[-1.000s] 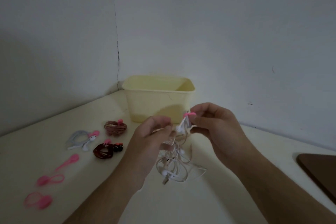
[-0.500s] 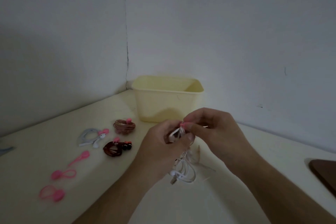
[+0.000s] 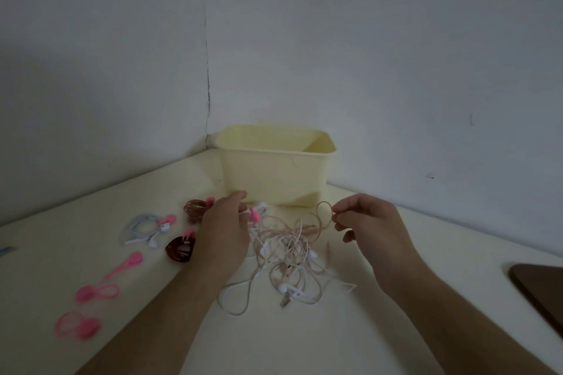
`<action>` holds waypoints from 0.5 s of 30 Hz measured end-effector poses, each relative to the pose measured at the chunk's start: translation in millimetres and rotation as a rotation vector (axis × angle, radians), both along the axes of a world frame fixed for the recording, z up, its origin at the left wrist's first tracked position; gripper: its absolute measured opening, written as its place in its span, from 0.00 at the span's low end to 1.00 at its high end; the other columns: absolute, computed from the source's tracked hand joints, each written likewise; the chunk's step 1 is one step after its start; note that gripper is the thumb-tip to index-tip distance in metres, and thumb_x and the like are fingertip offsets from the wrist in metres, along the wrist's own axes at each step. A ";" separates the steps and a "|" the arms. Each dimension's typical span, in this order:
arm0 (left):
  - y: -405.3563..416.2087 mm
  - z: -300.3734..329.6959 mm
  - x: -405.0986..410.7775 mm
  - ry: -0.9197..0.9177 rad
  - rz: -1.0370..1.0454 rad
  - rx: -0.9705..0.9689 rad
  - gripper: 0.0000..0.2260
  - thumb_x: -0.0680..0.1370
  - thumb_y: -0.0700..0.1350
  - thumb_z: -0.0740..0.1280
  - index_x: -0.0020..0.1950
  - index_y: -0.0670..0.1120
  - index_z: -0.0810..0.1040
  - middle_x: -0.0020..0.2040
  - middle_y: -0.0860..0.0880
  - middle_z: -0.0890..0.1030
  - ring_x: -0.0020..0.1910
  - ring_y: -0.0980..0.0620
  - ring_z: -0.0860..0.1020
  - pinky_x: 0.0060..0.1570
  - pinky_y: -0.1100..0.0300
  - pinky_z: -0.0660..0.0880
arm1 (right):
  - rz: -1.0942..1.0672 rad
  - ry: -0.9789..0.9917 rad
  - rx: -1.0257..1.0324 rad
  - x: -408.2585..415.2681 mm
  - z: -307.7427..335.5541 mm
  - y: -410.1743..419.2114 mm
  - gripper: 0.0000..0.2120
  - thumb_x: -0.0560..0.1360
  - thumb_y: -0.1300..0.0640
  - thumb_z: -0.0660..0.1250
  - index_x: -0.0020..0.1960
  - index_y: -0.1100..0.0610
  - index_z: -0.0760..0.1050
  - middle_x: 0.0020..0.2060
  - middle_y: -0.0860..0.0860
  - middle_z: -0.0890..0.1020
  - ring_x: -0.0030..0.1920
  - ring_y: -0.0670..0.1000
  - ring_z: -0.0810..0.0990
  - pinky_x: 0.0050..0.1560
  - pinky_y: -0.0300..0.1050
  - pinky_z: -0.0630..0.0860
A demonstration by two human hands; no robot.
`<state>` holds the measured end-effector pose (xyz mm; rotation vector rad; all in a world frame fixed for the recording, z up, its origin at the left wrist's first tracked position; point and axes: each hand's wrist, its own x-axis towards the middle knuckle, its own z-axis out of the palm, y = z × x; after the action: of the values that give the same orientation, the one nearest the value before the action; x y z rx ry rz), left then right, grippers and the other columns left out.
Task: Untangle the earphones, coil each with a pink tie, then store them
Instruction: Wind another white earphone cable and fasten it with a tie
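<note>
A pale tabletop [image 3: 396, 253] meets two grey walls in a dim corner, with a yellow bin [image 3: 274, 173] at the far side. The tangled earphones [image 3: 289, 256] lie between the hands. The right hand [image 3: 370, 227] pinches a beige loop at the tangle's far right edge. The left hand [image 3: 224, 231] rests at its left, fingers around a pink tie [image 3: 255, 215]; its grip is partly hidden. Left of it lie three coiled earphones [image 3: 146, 227] and loose pink ties [image 3: 97, 292], blurred.
</note>
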<state>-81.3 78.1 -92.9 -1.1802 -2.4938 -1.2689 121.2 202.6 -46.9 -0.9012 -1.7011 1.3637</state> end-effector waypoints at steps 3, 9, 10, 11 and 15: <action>-1.7 -0.7 4.8 0.035 0.009 -0.045 0.25 0.81 0.32 0.65 0.77 0.45 0.71 0.72 0.45 0.75 0.71 0.45 0.73 0.65 0.57 0.68 | -0.033 -0.056 0.042 -1.3 -5.1 2.6 0.10 0.73 0.70 0.69 0.43 0.57 0.84 0.39 0.56 0.87 0.40 0.52 0.82 0.43 0.51 0.76; -12.4 12.4 22.1 0.120 -0.073 0.169 0.20 0.77 0.28 0.63 0.59 0.50 0.82 0.56 0.55 0.79 0.57 0.59 0.77 0.52 0.71 0.68 | -0.063 -0.151 0.233 -3.1 -11.9 1.1 0.09 0.76 0.62 0.69 0.46 0.49 0.82 0.40 0.48 0.86 0.44 0.50 0.84 0.50 0.49 0.78; -12.9 13.5 26.3 0.083 -0.123 0.190 0.19 0.78 0.29 0.64 0.56 0.52 0.83 0.52 0.57 0.80 0.53 0.61 0.77 0.48 0.73 0.70 | -0.035 -0.212 0.291 -3.9 -12.7 -0.5 0.05 0.78 0.58 0.70 0.48 0.48 0.82 0.41 0.47 0.86 0.44 0.48 0.83 0.50 0.45 0.77; -13.1 12.8 30.6 0.033 -0.174 0.188 0.18 0.78 0.31 0.64 0.54 0.53 0.83 0.50 0.58 0.80 0.50 0.62 0.78 0.46 0.73 0.71 | 0.007 -0.295 0.343 -5.9 -14.2 -2.4 0.02 0.79 0.53 0.71 0.49 0.48 0.83 0.42 0.45 0.86 0.44 0.45 0.83 0.50 0.42 0.78; -8.8 1.4 41.6 -0.083 -0.283 0.080 0.15 0.79 0.35 0.67 0.54 0.56 0.82 0.48 0.59 0.82 0.49 0.62 0.80 0.47 0.71 0.75 | 0.122 -0.403 0.366 -8.4 -21.1 -5.1 0.07 0.79 0.56 0.70 0.43 0.50 0.83 0.39 0.44 0.87 0.39 0.43 0.83 0.43 0.39 0.76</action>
<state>-39.7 69.3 -91.6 -1.5326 -2.3682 -1.4963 112.9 197.5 -68.1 -0.9098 -2.2540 0.9339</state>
